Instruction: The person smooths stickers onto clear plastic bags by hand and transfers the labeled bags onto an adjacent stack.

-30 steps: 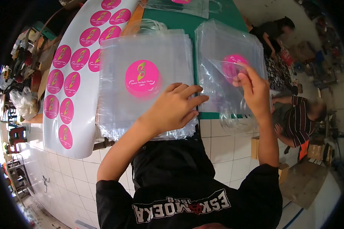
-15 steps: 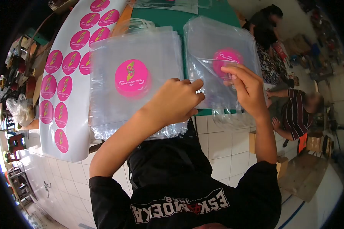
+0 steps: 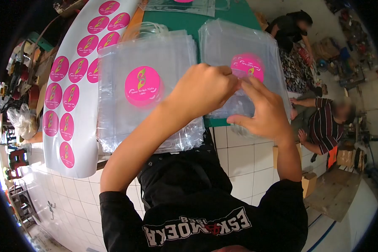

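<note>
Both my hands are over the right-hand stack of clear plastic bags (image 3: 218, 46), which shows a round pink sticker (image 3: 254, 67) under the plastic. My left hand (image 3: 212, 88) is closed, its fingertips pinched on the clear plastic of the top bag near the sticker. Against those fingertips rest the index fingers' end of my right hand (image 3: 266, 109); its thumb stands well apart, lower down. On the left lies another stack of clear bags (image 3: 113, 75), topped by a pink sticker (image 3: 143, 86) with a yellow-green emblem. My left forearm crosses that stack.
A long white sheet of round pink stickers (image 3: 86, 151) hangs over the table's left front edge. The green tabletop (image 3: 235, 8) shows at the back, with another clear bag (image 3: 206, 7). Two people (image 3: 329, 122) sit at the right. Cardboard boxes (image 3: 310, 184) stand on the tiled floor.
My left hand has moved right and up to meet my right hand at the bag. The right hand has lowered a little, and its thumb has spread from the fingers.
</note>
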{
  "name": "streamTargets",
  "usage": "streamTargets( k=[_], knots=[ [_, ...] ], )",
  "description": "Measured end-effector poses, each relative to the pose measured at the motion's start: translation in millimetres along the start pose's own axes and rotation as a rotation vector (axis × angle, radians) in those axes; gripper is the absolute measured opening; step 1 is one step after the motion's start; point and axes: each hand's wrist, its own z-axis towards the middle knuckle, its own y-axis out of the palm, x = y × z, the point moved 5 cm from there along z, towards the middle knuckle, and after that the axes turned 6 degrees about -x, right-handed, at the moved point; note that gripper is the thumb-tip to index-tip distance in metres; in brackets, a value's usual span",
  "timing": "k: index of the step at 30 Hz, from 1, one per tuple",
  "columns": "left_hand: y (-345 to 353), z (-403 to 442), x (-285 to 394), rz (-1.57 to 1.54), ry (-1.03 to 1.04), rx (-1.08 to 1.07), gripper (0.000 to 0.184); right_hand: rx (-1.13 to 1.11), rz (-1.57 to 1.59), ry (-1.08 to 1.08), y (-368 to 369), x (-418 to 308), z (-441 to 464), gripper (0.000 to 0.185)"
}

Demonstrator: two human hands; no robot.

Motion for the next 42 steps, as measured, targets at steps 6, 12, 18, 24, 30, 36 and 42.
streamTargets(
  k=[6,12,18,24,30,36,42],
  knots=[
    [-22.4,-1.3,1.0,-0.448,-0.191,0.343,0.019,0.097,0.064,0.158,-4.3,29.8,2.2,0.04],
    [24.0,-29.0,-13.0,-0.245,0.035,-0.341,0.026,0.136,0.354,0.222,-18.8,41.3,7.6,0.047],
    [41.1,-23.9,-17.2,-0.111,0.133,-0.469,0.024,0.035,0.356,0.29,-10.2,42.5,0.3,0.055],
    [30.6,-10.6,-18.2,-0.067,0.161,-0.244,0.017,0.104,0.3,0.008,-12.6,38.3,-2.9,0.047],
    [22.5,1.1,-14.2,-0.066,0.191,0.021,0.015,0.146,0.181,-0.06,-4.9,20.8,0.8,0.047],
    [18.6,0.9,-9.4,-0.113,0.177,0.173,0.017,-0.068,0.092,0.342,10.1,27.4,1.0,0.049],
    [21.4,-24.9,-7.8,-0.109,0.115,-0.147,0.039,0.116,0.142,0.253,-7.9,51.2,7.2,0.035]
  ],
)
